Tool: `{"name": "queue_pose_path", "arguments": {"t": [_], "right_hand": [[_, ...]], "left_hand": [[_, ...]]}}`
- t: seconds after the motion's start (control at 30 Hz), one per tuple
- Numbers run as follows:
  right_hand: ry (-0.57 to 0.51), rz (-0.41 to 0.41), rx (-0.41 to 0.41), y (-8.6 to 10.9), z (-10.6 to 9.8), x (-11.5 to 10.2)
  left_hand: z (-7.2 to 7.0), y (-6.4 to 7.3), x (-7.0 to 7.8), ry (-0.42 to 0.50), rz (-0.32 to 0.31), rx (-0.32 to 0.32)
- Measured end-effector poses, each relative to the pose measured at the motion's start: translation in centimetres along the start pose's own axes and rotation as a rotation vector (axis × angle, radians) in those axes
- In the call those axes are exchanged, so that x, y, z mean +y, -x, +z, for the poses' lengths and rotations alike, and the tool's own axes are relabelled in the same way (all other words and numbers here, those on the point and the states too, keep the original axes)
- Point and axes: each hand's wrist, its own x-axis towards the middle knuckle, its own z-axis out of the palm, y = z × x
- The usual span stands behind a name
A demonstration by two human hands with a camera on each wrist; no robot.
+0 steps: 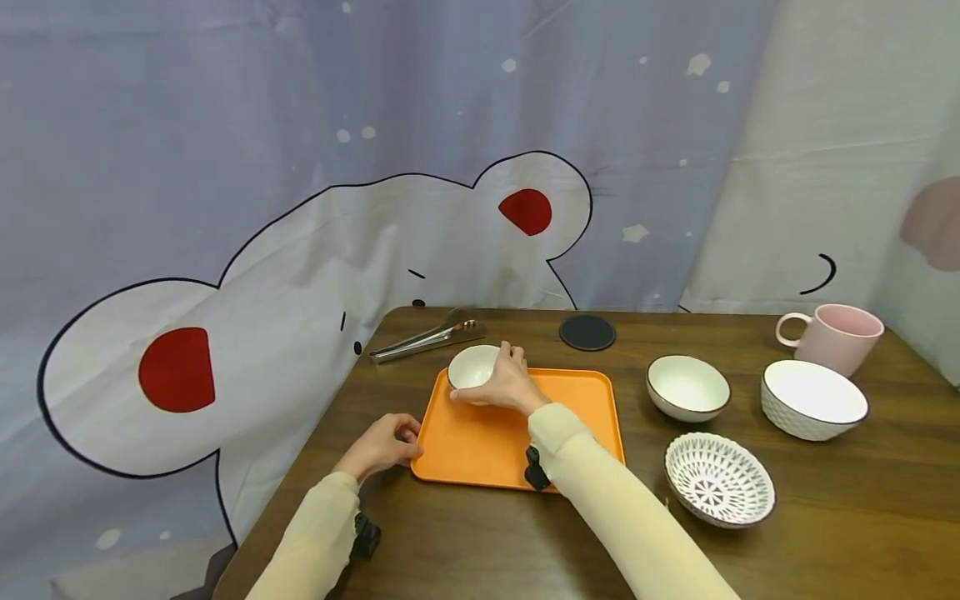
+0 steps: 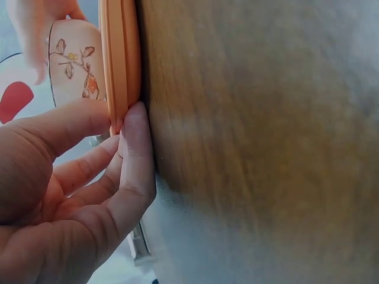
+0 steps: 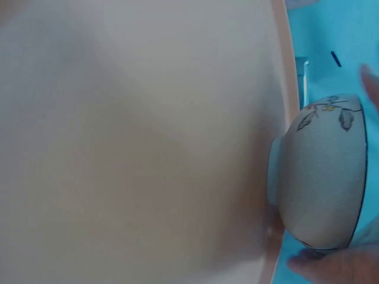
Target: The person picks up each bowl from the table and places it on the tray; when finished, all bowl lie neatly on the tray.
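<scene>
An orange rectangular tray (image 1: 472, 442) lies on the wooden table. My left hand (image 1: 386, 446) pinches its left edge between thumb and fingers, as the left wrist view shows close up on the tray's rim (image 2: 121, 59). Over the tray's far left corner is a small white bowl (image 1: 471, 368), its mouth upward. My right hand (image 1: 506, 387) grips this bowl by its sides, thumb on the near side and fingers on the far side. Painted branches and leaves decorate the bowl's outer wall (image 3: 323, 177), and its foot is right at the tray surface in the right wrist view.
Metal tongs (image 1: 427, 340) lie behind the tray, left of a dark round coaster (image 1: 587, 332). To the right stand a pale bowl (image 1: 688, 387), a patterned shallow bowl (image 1: 720, 481), a white textured bowl (image 1: 813, 402) and a pink mug (image 1: 840, 340). A printed curtain (image 1: 450, 100) hangs behind.
</scene>
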Motion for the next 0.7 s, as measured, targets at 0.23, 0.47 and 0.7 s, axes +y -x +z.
{"name": "queue_pose_path", "arguments": {"t": [0.23, 0.47, 0.7], "right_hand": [[-0.070, -0.046, 0.111, 0.7, -2.0, -1.6], [-0.110, -0.101, 0.181, 2.1, -4.1, -3.2], [-0.099, -0.132, 0.197, 3.1, -6.0, -3.5]], "left_hand": [[-0.3, 0.2, -0.2, -0.002, 0.019, -0.006], [-0.2, 0.2, -0.6, 0.008, 0.001, -0.018], [-0.1, 0.0, -0.1, 0.017, 0.004, -0.025]]}}
